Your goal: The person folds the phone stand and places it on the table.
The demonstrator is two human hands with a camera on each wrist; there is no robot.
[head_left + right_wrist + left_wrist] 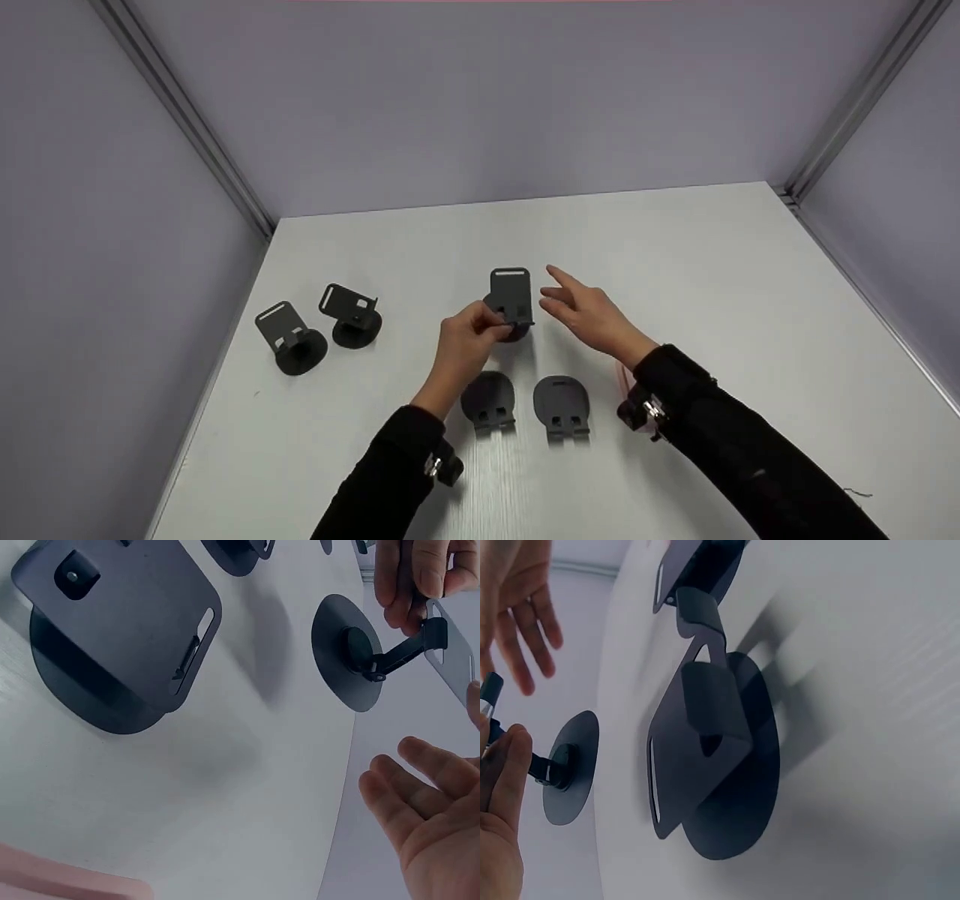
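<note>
L hand (466, 341) pinches the plate of a dark stand (511, 300) at counter centre, fingers curled on its lower edge; the stand is upright, round base on the counter (675, 247), plate tilted back. R wrist view shows the base flat w/ the hinge arm running up to the plate under the L fingers. R hand (589, 315) sits just at 3 o'clock of the stand, fingers straight & spread, holding nothing, not touching it.

Two more stands are set up at approx 9 o'clock of the held one, well apart from it: one (352, 313) nearer, one (291, 339) further out towards the L edge; both w/ plates raised. Two folded stands lie flat at 6 o'clock, just under the hands: one (487, 400) on the L, one (561, 406) on the R, side by side, not touching.

Judgement: work looks like unfolding stands & standing them up. Two done, third open & in hand, maybe final angle adj. left. Two flat ones untouched, so a bit past halfway. Pink item (67, 877) near R wrist, can't tell what it is.
</note>
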